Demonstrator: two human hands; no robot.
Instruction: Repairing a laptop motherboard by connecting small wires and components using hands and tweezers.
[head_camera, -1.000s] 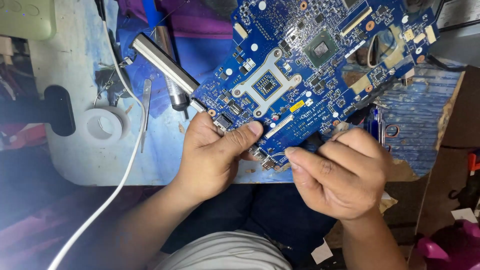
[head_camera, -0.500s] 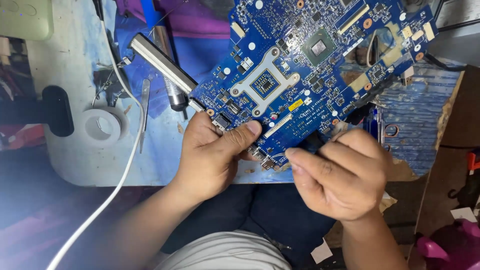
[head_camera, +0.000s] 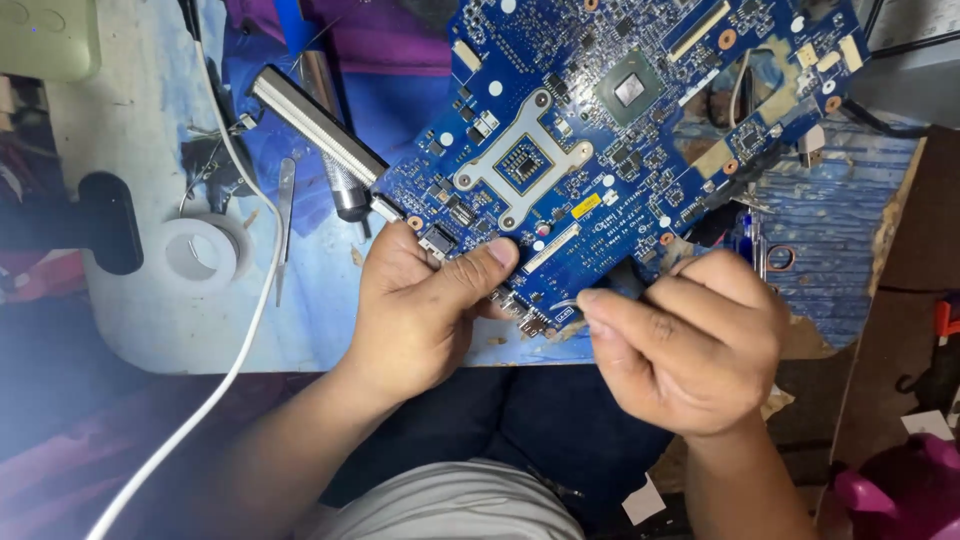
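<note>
A large blue laptop circuit board lies tilted over the workbench, with a metal-framed chip socket near its middle and a silver chip further up. My left hand grips the board's near edge, thumb pressed on top beside a white connector. My right hand pinches a small black part at the board's lower edge, fingers curled closed around it; what that part is I cannot tell.
A silver and black tool handle lies left of the board. Tweezers, a white tape roll and a white cable sit on the pale bench top. A blue ribbed mat lies at right.
Almost nothing differs. Both hands keep their hold on the board's near edge, with only a slight shift of the view.
</note>
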